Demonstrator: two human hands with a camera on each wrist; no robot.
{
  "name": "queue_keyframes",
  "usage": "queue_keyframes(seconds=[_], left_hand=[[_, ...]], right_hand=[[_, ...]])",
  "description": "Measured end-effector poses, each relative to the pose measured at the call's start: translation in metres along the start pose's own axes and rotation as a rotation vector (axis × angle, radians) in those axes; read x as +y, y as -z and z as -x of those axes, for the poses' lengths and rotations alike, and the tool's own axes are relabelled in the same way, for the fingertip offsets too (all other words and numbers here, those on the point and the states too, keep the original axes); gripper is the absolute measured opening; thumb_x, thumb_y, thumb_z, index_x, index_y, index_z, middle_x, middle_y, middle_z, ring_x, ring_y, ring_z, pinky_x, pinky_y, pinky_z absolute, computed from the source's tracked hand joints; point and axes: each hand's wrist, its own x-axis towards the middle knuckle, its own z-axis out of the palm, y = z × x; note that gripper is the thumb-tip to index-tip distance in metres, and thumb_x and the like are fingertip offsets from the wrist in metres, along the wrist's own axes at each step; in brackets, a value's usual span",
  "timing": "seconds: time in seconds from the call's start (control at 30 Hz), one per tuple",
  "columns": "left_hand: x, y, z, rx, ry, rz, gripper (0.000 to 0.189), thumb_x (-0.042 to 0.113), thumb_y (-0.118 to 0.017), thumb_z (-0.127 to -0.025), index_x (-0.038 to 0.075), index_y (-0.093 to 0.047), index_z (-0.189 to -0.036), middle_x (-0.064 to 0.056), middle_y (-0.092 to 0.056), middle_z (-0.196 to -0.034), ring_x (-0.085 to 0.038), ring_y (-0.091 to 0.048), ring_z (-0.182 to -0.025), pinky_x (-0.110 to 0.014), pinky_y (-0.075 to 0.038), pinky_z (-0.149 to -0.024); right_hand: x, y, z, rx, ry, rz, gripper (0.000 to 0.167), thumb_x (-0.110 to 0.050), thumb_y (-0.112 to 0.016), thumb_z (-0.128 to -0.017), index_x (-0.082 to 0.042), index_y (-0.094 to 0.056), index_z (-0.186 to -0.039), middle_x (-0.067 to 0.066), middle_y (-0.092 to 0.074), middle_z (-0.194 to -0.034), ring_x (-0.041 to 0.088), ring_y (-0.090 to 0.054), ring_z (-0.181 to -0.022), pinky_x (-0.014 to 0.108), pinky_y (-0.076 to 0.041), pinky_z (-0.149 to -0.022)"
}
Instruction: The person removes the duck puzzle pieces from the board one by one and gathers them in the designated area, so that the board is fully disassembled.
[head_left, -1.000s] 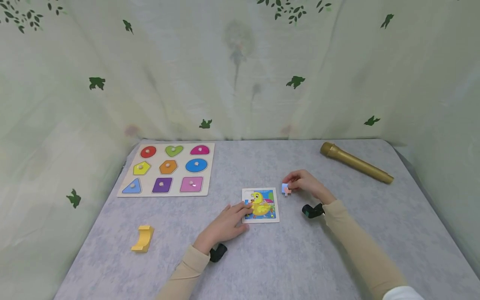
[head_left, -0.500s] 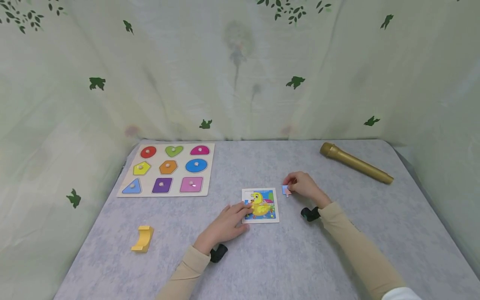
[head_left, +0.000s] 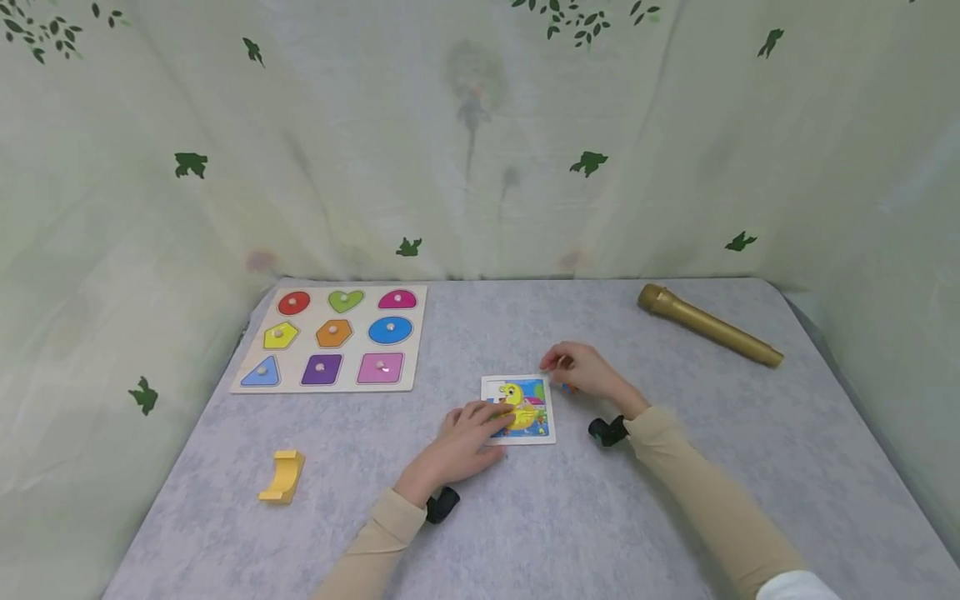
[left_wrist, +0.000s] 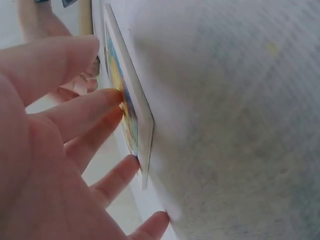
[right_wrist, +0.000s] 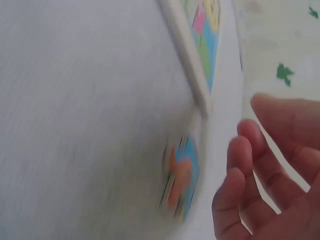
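Observation:
A small white-framed jigsaw puzzle (head_left: 551, 417) with a yellow duck picture lies on the table. Fingertips of my left hand (head_left: 463, 442) rest on its left and middle part, covering some of the picture, and the fingers are stretched out. My right hand (head_left: 588, 371) hovers at the frame's upper right corner, fingers loosely bent and holding nothing. Under that hand, beside the frame, is a blue and orange puzzle piece (right_wrist: 182, 175), seen blurred in the right wrist view and mostly hidden in the head view.
At the back left lies a shape board (head_left: 360, 310) with coloured knobbed pieces. A yellow curved block (head_left: 283, 477) sits at the front left. A gold microphone-shaped stick (head_left: 708, 325) lies at the back right. Printed curtains enclose the table's back and sides.
My right hand has let go of the puzzle piece and moved left to the frame's corner. The left hand has slid slightly further right over the duck picture.

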Motion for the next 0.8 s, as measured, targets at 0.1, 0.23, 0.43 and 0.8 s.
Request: queue_keyframes(seconds=[0.1, 0.23, 0.43, 0.8], left_hand=[[-0.002, 0.000, 0.000, -0.001, -0.020, 0.002, 0.052, 0.028, -0.056, -0.097, 0.012, -0.043, -0.145, -0.003, -0.034, -0.150, -0.030, -0.025, -0.136, -0.059, -0.018, -0.104], [-0.004, 0.000, 0.001, -0.009, -0.044, 0.004, 0.053, 0.025, -0.056, -0.097, 0.010, -0.041, -0.146, -0.004, -0.035, -0.150, -0.032, -0.024, -0.137, -0.061, -0.018, -0.103], [-0.004, 0.001, 0.003, -0.041, -0.050, 0.022, 0.055, 0.022, -0.055, -0.097, 0.009, -0.038, -0.147, -0.007, -0.033, -0.151, -0.035, -0.021, -0.139, -0.063, -0.016, -0.104], [-0.004, 0.002, 0.003, -0.060, -0.037, 0.057, 0.054, 0.023, -0.054, -0.098, 0.011, -0.038, -0.147, -0.006, -0.032, -0.152, -0.034, -0.020, -0.140, -0.063, -0.014, -0.104]], right_hand=[[-0.009, -0.010, -0.007, -0.092, 0.050, -0.015, 0.018, 0.002, -0.065, -0.084, -0.003, -0.069, -0.101, 0.005, -0.063, -0.095, 0.020, -0.054, -0.082, 0.032, -0.046, -0.071], [-0.017, -0.022, -0.016, -0.169, 0.075, 0.055, 0.021, 0.001, -0.066, -0.084, -0.008, -0.071, -0.102, 0.003, -0.059, -0.096, 0.018, -0.053, -0.086, 0.033, -0.045, -0.078], [-0.026, -0.032, -0.027, -0.246, 0.057, 0.124, 0.025, 0.001, -0.068, -0.080, -0.012, -0.071, -0.101, 0.004, -0.052, -0.098, 0.019, -0.049, -0.087, 0.033, -0.044, -0.079], [-0.033, -0.039, -0.030, -0.259, 0.035, 0.157, 0.035, 0.014, -0.059, -0.070, -0.009, -0.065, -0.096, 0.006, -0.047, -0.094, 0.020, -0.043, -0.081, 0.030, -0.039, -0.070]])
